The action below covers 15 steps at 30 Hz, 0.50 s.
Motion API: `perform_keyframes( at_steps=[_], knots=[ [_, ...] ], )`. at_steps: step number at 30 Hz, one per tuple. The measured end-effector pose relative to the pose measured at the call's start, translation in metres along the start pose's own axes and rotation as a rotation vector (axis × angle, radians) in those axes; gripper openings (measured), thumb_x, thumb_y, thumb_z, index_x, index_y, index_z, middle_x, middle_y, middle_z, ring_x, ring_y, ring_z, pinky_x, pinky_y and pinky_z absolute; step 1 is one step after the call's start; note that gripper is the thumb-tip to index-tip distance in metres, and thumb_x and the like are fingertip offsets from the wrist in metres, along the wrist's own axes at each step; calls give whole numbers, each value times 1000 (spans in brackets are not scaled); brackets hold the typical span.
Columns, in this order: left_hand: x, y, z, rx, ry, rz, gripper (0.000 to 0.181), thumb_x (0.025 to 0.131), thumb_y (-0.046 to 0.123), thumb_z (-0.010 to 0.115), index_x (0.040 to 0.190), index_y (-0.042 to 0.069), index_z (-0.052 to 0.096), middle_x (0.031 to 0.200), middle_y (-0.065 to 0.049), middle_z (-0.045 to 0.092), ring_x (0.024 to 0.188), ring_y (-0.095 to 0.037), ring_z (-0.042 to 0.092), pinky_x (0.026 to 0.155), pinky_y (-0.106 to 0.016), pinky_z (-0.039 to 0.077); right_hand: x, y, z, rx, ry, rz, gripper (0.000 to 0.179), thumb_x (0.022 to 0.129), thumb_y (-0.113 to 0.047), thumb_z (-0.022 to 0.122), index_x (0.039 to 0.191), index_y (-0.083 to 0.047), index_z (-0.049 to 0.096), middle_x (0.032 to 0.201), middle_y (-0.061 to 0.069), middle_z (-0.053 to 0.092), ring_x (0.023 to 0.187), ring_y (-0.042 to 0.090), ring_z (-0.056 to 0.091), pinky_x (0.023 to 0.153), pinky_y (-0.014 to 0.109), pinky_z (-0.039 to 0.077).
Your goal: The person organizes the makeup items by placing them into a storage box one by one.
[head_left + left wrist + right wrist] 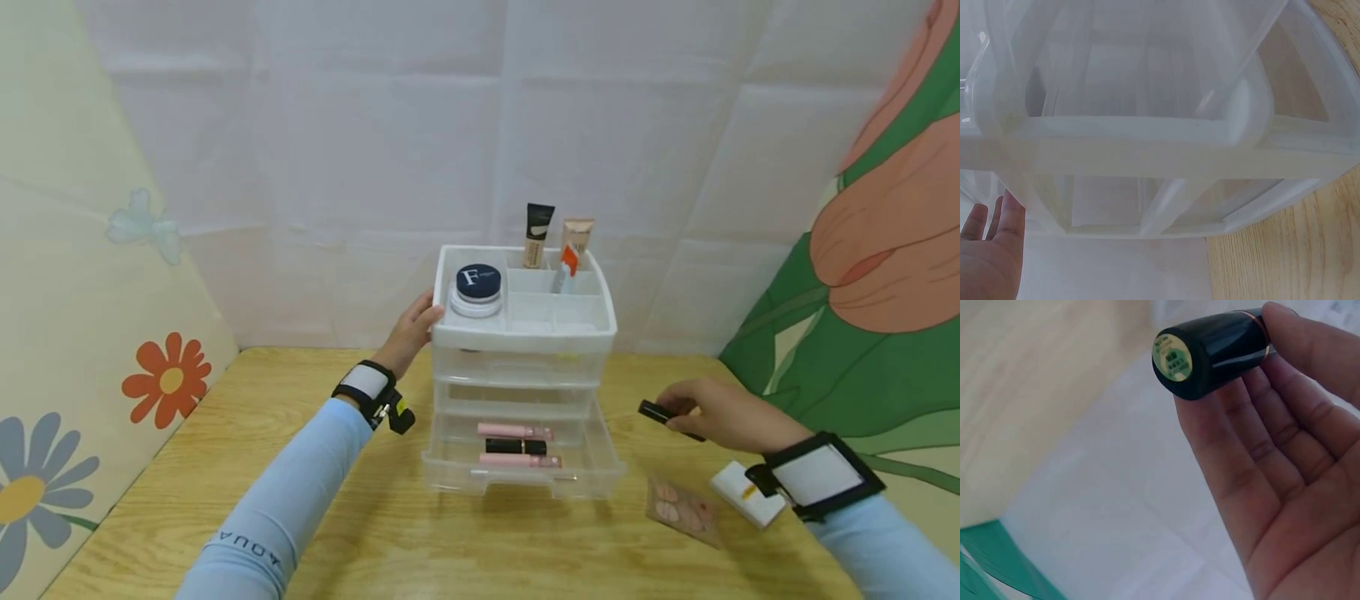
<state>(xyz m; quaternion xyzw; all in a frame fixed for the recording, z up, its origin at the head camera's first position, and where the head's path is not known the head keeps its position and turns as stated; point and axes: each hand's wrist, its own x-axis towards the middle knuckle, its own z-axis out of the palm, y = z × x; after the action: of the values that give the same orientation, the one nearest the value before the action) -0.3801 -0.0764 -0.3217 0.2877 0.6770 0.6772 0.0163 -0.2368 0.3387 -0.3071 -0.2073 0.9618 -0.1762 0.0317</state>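
Note:
A black lipstick tube (pixel 1216 353) with a thin gold ring and a round label on its end is pinched between the thumb and fingers of my right hand (pixel 708 412), to the right of a white plastic drawer organizer (pixel 525 342). My left hand (pixel 411 332) rests against the organizer's upper left side, and its fingers (pixel 1010 219) look fairly straight in the left wrist view. The bottom clear drawer (pixel 525 482) is pulled out. Inside lie two pink tubes (pixel 510 431) and a black lipstick (pixel 504 447) between them, all crosswise.
On the organizer's top sit a dark-lidded round jar (pixel 478 283), a black-capped tube (pixel 537 237), a beige tube (pixel 579 233) and an orange-tipped tube (pixel 567 265). A flat palette (pixel 682 512) and a white box (pixel 750 496) lie on the wooden table (pixel 360 533) at right.

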Motion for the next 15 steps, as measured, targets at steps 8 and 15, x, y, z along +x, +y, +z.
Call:
perform_keyframes(
  at_steps=[8,15],
  knots=[
    [1,-1,0,-14,-12,-6,64,97,27,41,154,7,22,151,-19,33,130,-36,39,107,-50,35,8,-33,-23,-94,20,-106,24,85,-12,74,108,-6,70,99,0,69,88,18,66,69,31,54],
    [0,-1,0,-5,2,2,65,96,29,42,154,6,23,150,-19,34,129,-35,41,106,-50,36,23,-66,-34,-123,-11,-149,22,85,-12,73,107,-12,71,97,-4,68,87,15,65,68,32,54]
  ],
)
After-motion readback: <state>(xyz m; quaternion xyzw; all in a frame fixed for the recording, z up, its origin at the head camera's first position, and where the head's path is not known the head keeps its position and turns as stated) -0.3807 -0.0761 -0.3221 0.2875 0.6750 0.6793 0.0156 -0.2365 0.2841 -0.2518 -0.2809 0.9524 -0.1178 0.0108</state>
